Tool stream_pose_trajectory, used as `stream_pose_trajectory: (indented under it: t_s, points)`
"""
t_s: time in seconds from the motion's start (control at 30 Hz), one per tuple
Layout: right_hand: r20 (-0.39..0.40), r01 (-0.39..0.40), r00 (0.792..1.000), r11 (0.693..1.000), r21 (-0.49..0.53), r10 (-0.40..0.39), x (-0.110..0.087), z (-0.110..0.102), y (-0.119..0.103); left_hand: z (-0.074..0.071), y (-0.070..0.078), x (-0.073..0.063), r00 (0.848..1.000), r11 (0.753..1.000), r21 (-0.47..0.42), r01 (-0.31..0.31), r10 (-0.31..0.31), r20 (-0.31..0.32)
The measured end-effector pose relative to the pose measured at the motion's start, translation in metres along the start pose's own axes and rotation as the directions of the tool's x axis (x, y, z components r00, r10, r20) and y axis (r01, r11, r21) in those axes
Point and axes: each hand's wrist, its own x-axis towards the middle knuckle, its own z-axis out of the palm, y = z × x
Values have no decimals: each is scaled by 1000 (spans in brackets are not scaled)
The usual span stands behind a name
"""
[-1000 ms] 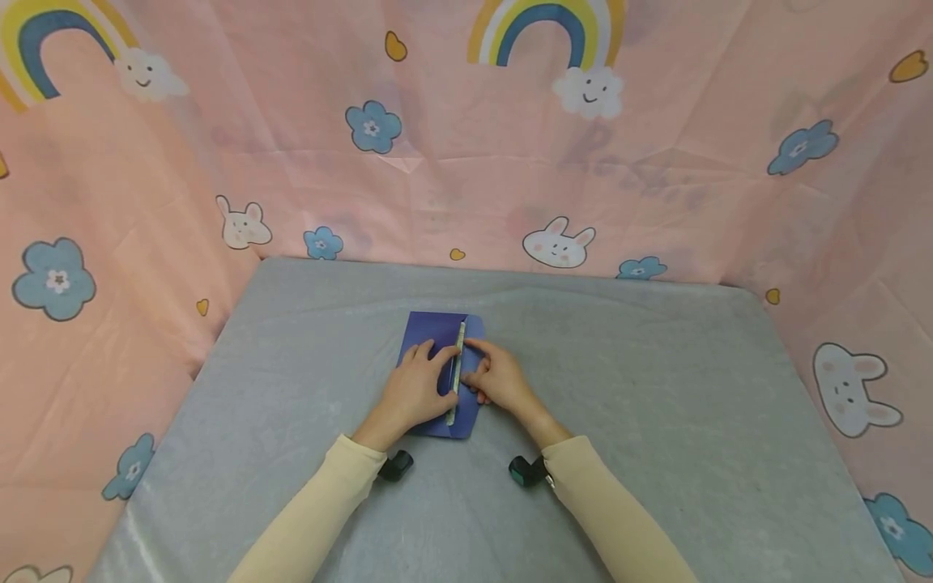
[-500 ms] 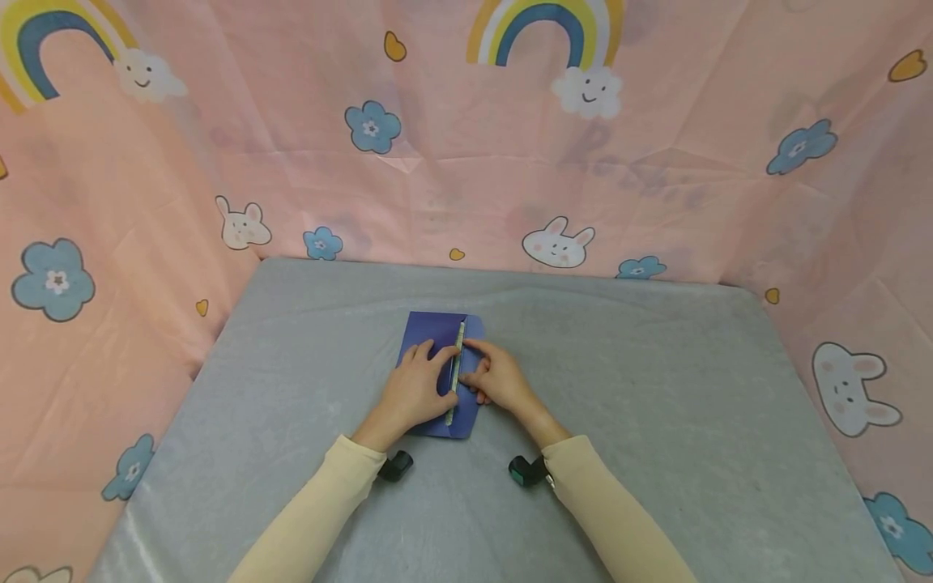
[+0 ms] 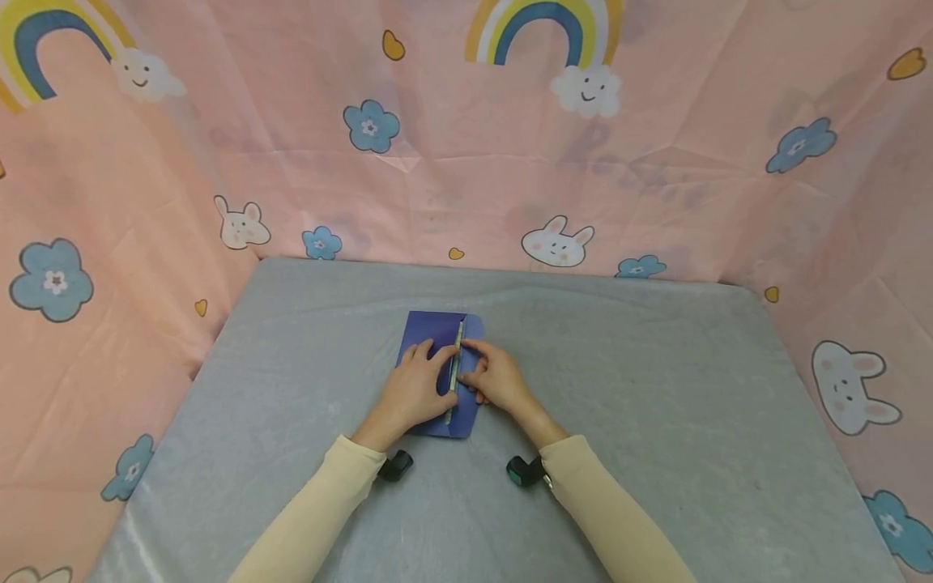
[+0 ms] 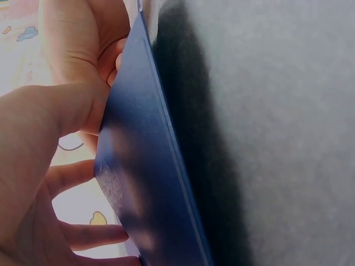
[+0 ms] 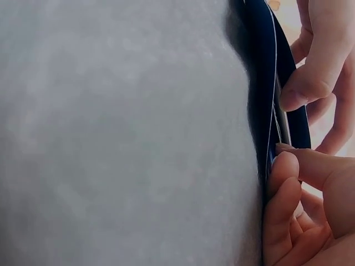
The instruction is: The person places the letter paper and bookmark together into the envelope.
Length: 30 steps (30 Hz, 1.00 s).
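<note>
A blue paper envelope lies upright on the table, its flap folded out to the right. From its opening shows a narrow edge of greenish printed paper; the rest is hidden inside. My left hand rests on the envelope's body with fingers spread, thumb and index fingertip beside the opening. My right hand is at the flap side, its thumb and index tips on the paper's edge and its other fingers curled. In the right wrist view, the right thumb touches the paper at the opening.
A grey cloth covers the table. Pink printed curtains stand behind it and at both sides. A small dark camera sits at each wrist.
The visible strip of printed paper has become slightly narrower, going left into the envelope. My right hand has shifted slightly left; my left hand stays in place.
</note>
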Motion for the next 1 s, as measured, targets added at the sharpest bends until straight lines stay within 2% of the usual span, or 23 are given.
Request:
stream_pose_trajectory:
  t_s: [0.33, 0.63, 0.87, 1.0]
  points:
    - [6, 0, 1000, 1000, -28, 0, 0, 0, -3, 1, -1, 0, 1000, 1000, 0, 2, -2, 1]
    - [-32, 18, 999, 988, -155, -24, 1, 6, -6, 0, -2, 0, 1000, 1000, -6, -5, 5, -8]
    - [-37, -5, 999, 980, -201, -2, 3, 8, -7, 0, -2, -1, 1000, 1000, -2, -5, 5, -8]
    - [-12, -27, 1000, 983, -179, 26, 3, 5, -9, 1, -2, -1, 1000, 1000, 3, -5, 5, -9]
